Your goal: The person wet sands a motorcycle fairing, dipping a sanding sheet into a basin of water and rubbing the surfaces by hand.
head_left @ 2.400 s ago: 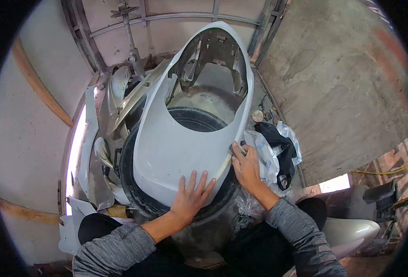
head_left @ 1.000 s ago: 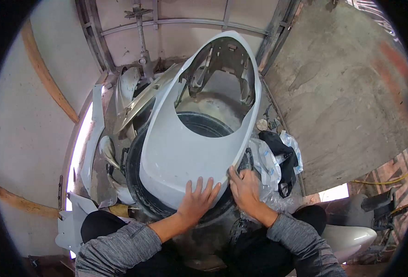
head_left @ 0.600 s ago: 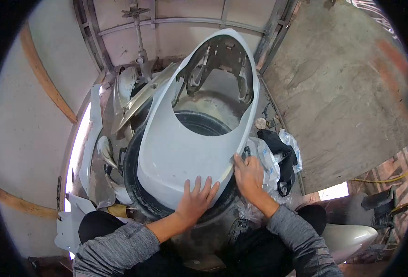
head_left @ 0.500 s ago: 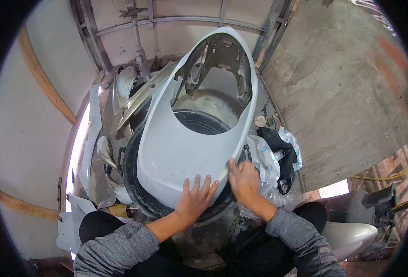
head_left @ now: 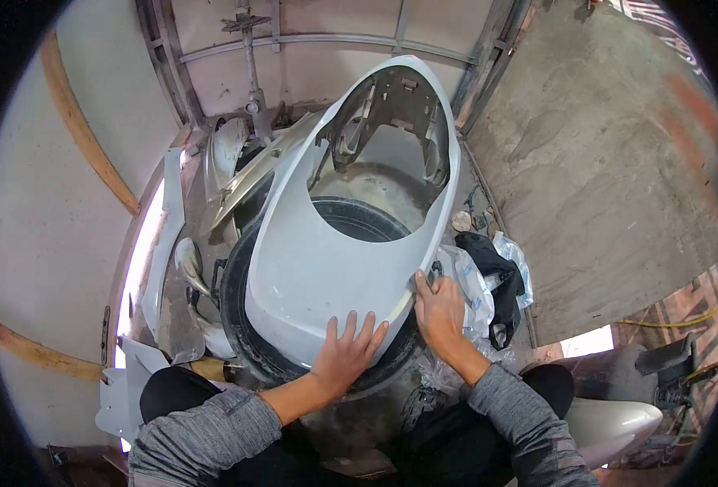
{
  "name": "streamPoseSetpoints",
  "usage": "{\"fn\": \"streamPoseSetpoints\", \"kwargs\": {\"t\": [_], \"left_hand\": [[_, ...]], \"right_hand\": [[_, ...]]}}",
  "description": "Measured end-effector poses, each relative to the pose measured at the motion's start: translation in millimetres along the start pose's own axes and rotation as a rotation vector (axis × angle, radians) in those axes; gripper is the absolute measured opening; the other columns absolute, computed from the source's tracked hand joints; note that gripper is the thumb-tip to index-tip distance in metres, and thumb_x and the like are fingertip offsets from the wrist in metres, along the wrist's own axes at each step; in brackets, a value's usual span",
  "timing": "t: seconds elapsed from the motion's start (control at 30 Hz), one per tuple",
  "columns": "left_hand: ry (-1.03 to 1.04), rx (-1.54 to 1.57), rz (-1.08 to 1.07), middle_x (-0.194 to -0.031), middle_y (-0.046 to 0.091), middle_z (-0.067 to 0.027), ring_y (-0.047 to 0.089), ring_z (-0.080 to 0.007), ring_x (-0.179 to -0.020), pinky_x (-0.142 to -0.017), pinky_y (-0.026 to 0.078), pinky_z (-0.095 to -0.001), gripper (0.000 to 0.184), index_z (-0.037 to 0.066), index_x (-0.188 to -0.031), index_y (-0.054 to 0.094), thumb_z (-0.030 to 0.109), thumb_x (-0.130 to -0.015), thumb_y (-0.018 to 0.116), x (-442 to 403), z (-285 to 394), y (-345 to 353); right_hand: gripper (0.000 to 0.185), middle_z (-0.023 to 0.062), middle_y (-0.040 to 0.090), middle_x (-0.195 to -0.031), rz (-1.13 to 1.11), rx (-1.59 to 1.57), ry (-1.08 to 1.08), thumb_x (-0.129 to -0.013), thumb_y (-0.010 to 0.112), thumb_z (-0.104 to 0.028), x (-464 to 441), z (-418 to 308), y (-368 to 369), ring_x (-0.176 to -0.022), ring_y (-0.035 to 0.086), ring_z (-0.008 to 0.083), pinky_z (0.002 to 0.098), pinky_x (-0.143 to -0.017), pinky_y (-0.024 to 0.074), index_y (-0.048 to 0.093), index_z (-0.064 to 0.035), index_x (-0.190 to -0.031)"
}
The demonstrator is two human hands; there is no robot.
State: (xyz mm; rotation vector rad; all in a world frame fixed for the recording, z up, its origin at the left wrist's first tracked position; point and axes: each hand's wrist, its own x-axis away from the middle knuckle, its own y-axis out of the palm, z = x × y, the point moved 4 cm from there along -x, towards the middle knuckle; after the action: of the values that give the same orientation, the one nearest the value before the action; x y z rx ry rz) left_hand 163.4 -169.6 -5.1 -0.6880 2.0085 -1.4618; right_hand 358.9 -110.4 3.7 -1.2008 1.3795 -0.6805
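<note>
A large light-grey shell panel (head_left: 334,272) with a big oval opening rests tilted on a round black tub (head_left: 241,325). My left hand (head_left: 349,349) lies on the panel's near end, fingers spread and holding nothing. At the panel's right edge, beside a pale yellowish strip (head_left: 398,312), my right hand (head_left: 440,312) is closed with its fingertips against the surface. What it grips is mostly hidden under the fingers; only a small dark bit shows.
Right of the tub lie clear plastic bags (head_left: 468,280) and a black cloth (head_left: 509,296). Several loose panels (head_left: 164,243) stand and lie at the left. A metal stand (head_left: 249,81) is behind. A glossy pale part (head_left: 614,426) sits at the lower right.
My right hand has moved back and forth along the panel's right edge, and is now slightly farther up it than half a second ago. My left hand stays on the panel. The view has shifted slightly.
</note>
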Motion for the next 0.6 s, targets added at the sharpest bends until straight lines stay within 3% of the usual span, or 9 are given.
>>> {"fn": "streamPoseSetpoints", "kwargs": {"t": [0.1, 0.27, 0.37, 0.6], "left_hand": [[-0.014, 0.028, 0.000, -0.149, 0.044, -0.0154, 0.047, -0.0363, -0.129, -0.098, 0.044, -0.0565, 0.069, 0.012, -0.154, 0.035, 0.031, -0.093, 0.059, -1.4, -0.3, -2.4], [0.002, 0.017, -0.064, -0.149, 0.043, -0.0155, 0.046, -0.0372, -0.130, -0.099, 0.043, -0.0573, 0.072, 0.012, -0.156, 0.033, 0.032, -0.092, 0.059, -0.1, 1.1, -4.9], [0.010, -0.001, -0.067, -0.150, 0.041, -0.0154, 0.045, -0.0381, -0.131, -0.100, 0.041, -0.0583, 0.074, 0.012, -0.157, 0.031, 0.034, -0.092, 0.059, -0.4, 0.9, 1.2], [0.013, 0.034, -0.062, -0.148, 0.045, -0.0160, 0.050, -0.0370, -0.128, -0.098, 0.044, -0.0569, 0.070, 0.010, -0.154, 0.034, 0.029, -0.092, 0.060, -2.4, -2.1, -8.6]], "right_hand": [[0.048, 0.0093, 0.050, -0.094, -0.060, -0.024, -0.101, -0.082, 0.068, -0.013, 27.9, -20.2, -2.4, -0.090, 0.052, 0.0290, 0.0430, -0.071, 0.0414, 0.063, -0.0110, -0.130], [0.054, 0.0099, 0.051, -0.098, 0.021, 0.058, -0.034, -0.080, 0.069, -0.015, 3.0, 0.1, -6.3, -0.093, 0.052, 0.0291, 0.0431, -0.072, 0.0422, 0.061, -0.0119, -0.133], [0.050, 0.0093, 0.052, -0.098, -0.044, -0.009, -0.133, -0.080, 0.069, -0.014, 25.8, -19.3, -3.1, -0.092, 0.053, 0.0288, 0.0430, -0.071, 0.0428, 0.064, -0.0134, -0.129], [0.050, 0.0090, 0.052, -0.096, -0.015, 0.015, -0.029, -0.079, 0.068, -0.012, 7.1, -9.2, -1.5, -0.091, 0.054, 0.0291, 0.0432, -0.070, 0.0433, 0.064, -0.0127, -0.130]]}}
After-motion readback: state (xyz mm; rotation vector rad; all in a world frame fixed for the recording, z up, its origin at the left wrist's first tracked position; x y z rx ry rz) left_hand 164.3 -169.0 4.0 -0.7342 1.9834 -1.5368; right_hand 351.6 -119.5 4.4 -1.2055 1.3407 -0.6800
